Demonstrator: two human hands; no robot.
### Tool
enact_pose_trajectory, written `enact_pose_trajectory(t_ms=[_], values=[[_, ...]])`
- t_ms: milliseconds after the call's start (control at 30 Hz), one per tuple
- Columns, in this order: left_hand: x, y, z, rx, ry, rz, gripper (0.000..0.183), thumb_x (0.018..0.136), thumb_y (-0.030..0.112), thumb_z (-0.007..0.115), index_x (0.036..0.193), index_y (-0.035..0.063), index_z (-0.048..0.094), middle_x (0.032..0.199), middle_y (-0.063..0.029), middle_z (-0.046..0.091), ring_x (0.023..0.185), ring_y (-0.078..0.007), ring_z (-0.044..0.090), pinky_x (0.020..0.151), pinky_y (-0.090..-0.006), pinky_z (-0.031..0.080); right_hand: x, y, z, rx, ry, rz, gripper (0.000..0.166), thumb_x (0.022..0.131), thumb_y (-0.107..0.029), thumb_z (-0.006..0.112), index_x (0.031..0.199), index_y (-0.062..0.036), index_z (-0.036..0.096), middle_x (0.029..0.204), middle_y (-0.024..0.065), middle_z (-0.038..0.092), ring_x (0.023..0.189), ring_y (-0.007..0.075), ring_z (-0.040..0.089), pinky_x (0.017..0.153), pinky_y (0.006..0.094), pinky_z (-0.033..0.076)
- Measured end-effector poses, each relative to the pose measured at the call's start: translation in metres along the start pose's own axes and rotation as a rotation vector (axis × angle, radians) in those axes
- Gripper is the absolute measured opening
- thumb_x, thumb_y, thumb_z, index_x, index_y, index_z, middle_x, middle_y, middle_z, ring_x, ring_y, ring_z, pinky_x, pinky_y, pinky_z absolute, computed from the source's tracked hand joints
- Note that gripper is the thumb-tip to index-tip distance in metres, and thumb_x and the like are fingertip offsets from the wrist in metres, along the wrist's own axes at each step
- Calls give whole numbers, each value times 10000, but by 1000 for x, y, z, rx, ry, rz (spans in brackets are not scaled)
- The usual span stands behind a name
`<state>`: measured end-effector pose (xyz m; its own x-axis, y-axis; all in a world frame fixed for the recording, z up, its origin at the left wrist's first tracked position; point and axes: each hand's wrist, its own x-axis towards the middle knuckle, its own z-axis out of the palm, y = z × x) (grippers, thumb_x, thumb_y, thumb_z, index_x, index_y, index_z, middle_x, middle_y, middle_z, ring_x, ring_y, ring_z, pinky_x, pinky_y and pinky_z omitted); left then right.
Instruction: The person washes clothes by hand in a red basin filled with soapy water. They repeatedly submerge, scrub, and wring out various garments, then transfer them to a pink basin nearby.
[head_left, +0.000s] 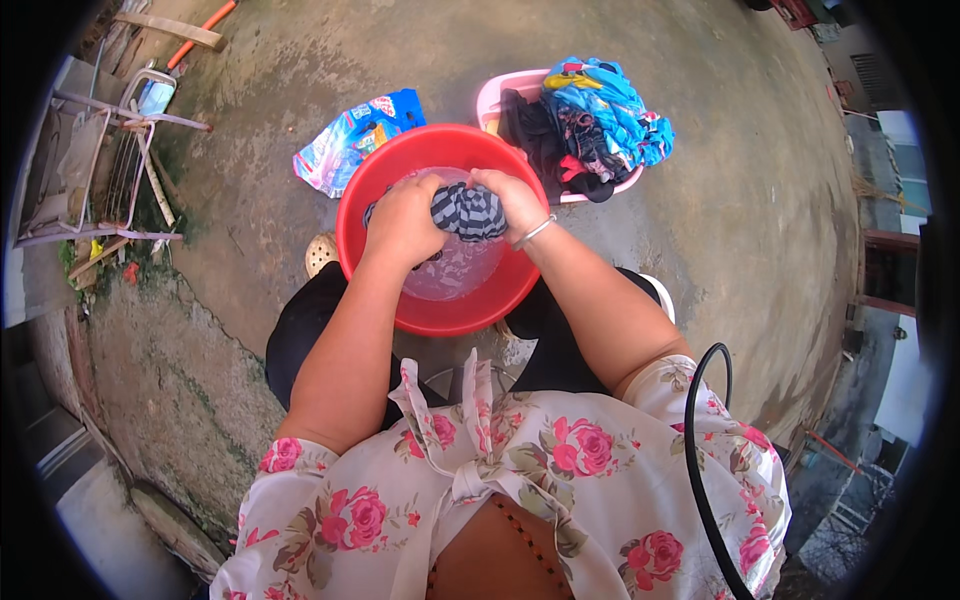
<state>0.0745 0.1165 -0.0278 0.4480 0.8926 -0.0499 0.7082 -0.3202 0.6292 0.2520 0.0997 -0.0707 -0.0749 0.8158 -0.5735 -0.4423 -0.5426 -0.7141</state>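
A red plastic basin (465, 316) stands on the ground between my knees, with cloudy, sudsy water (450, 274) in it. Both my hands grip a wet cloth in dark and grey checks (471, 213) over the water. My left hand (406, 221) holds the cloth's left side, and part of the fabric hangs beyond it towards the basin wall. On the other side, my right hand (511, 201) is closed around the bunched end, with a silver bangle (534, 232) at the wrist. The fingertips are partly hidden behind the cloth.
Behind the basin on the left lies a blue detergent bag (360, 139). A pink tub (517, 81) at the back right holds piled clothes (600, 112). Metal frames (112, 165) and wooden pieces lie at the far left on the concrete ground (750, 187). A black cable (694, 450) loops at my right.
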Motion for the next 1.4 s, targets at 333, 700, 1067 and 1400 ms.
enact_pose_trajectory(t_ms=[333,700,1067,1400], values=[[-2,6,-7,7,69,-55,468,564,82,745,1014,84,617,955,-137,654,921,-325,622,795,-394,490,5,6,4,86,20,-54,413,920,-459,507,932,-59,607,856,57,645,760,141,632,693,291,517],[10,8,-12,-38,497,-308,472,649,242,733,1081,102,603,942,-160,664,884,-356,635,741,-422,500,12,32,12,-312,-111,72,470,833,-129,532,1293,-66,459,1124,120,602,762,181,638,620,311,534],[7,32,5,-278,274,-85,571,576,30,623,1142,-2,557,951,-207,665,936,-346,644,812,-392,507,-1,59,35,-951,-89,-296,469,661,-326,756,997,-22,634,982,131,660,963,221,618,870,346,472],[15,-4,7,-395,177,109,847,602,319,818,1294,14,434,1188,-196,578,1101,-320,572,926,-409,449,27,63,20,-785,-163,-483,605,825,-326,626,1308,-8,447,1315,171,485,1182,266,492,1017,352,371]])
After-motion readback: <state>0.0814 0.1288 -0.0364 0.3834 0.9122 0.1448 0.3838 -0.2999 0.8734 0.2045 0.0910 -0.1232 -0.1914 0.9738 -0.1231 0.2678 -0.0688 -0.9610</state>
